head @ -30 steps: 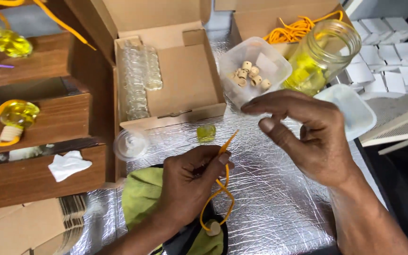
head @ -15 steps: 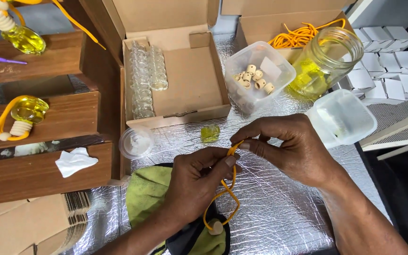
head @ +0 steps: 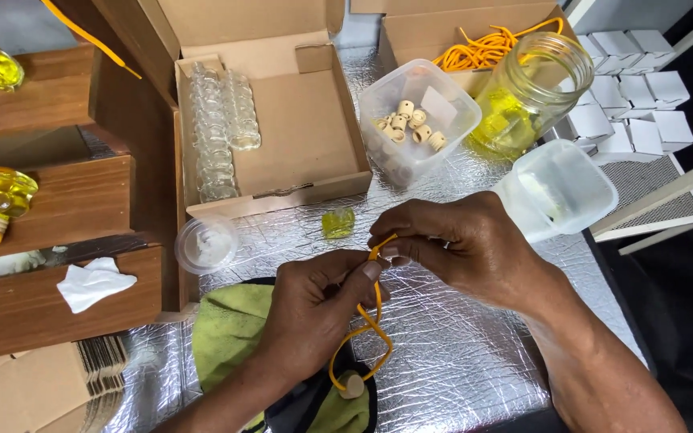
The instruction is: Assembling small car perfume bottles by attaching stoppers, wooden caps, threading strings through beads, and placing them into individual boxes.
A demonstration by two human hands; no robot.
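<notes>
At the far left, wooden shelves (head: 58,200) carry small bottles of yellow liquid (head: 0,192), and a crumpled white tissue (head: 94,282) lies on the lowest step. Just right of the shelves a round clear lid (head: 206,244) rests on the silver foil worktop (head: 459,361). Behind it an open cardboard box (head: 298,136) holds rows of empty small glass bottles (head: 218,132) along its left side. A green cloth (head: 230,329) lies at the near edge, partly under the left wrist.

The left hand (head: 318,309) is closed, pinching an orange cord (head: 366,329) between thumb and fingers. The cord loops down below the hand, and a small wooden bead (head: 352,386) hangs at the bottom of the loop over the cloth. A small yellow bottle (head: 338,222) sits on the worktop just behind the hands.

The right hand (head: 459,248) meets the left, its fingertips closed on the cord's upper end. Behind it, a clear tub (head: 419,120) holds wooden beads. Further right stand a glass jar (head: 531,92) with yellow liquid and an empty plastic tub (head: 559,188). More orange cords (head: 483,50) lie in a second box, and small white boxes (head: 643,104) sit at the far right.
</notes>
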